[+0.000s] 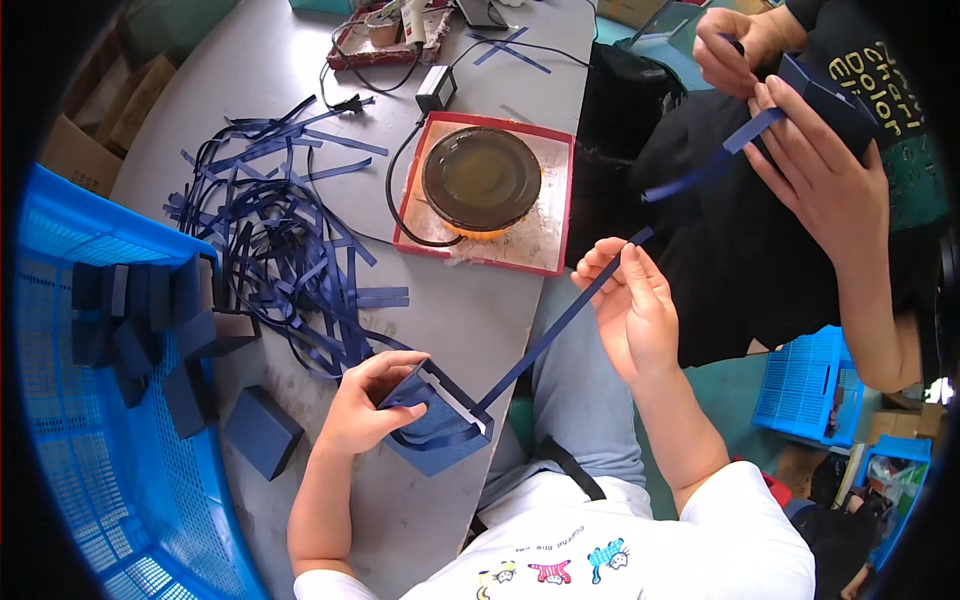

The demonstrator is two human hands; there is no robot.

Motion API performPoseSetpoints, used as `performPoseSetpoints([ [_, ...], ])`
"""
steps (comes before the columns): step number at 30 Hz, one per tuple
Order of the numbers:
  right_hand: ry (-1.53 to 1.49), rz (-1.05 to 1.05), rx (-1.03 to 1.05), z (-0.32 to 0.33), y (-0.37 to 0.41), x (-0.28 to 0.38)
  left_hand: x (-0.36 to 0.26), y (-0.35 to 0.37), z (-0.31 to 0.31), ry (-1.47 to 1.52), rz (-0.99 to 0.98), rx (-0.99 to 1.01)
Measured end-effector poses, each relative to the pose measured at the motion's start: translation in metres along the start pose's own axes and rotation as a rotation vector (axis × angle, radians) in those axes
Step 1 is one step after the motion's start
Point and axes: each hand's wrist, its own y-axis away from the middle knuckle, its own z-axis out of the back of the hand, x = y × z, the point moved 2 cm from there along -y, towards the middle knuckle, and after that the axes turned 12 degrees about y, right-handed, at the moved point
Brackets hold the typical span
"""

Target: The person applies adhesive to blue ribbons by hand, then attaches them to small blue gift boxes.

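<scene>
My left hand (365,405) is wrapped round an open dark blue box (440,455), held tilted over the table's near edge. A blue ribbon (550,340) runs from the box's corner up to my right hand (635,300), which pinches its end between thumb and fingers. Another stretch of ribbon curves across the box's front. Left of my left hand, a closed blue box (262,432) lies on the grey table (380,530). Beyond it spreads a tangled pile of blue ribbons (290,270).
A round pot of dark liquid (482,178) stands in a red-edged tray (545,230). At left, a blue basket (190,510) is near several boxes (135,310). A co-worker's hands (820,170) hold another box and ribbon at upper right. A cable crosses the table.
</scene>
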Motion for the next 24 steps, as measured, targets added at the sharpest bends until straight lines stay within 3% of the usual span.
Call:
performPoseSetpoints([
  [5,-0.202,-0.213,0.174,-0.002,-0.013,0.001,-0.003,-0.001,-0.007,-0.057,0.001,0.0],
  [11,0.227,-0.193,0.179,-0.009,-0.038,0.004,-0.008,-0.01,-0.023,-0.068,-0.056,0.106],
  [24,0.522,-0.132,0.091,-0.019,-0.075,-0.007,-0.011,-0.048,-0.047,-0.079,-0.123,0.221],
])
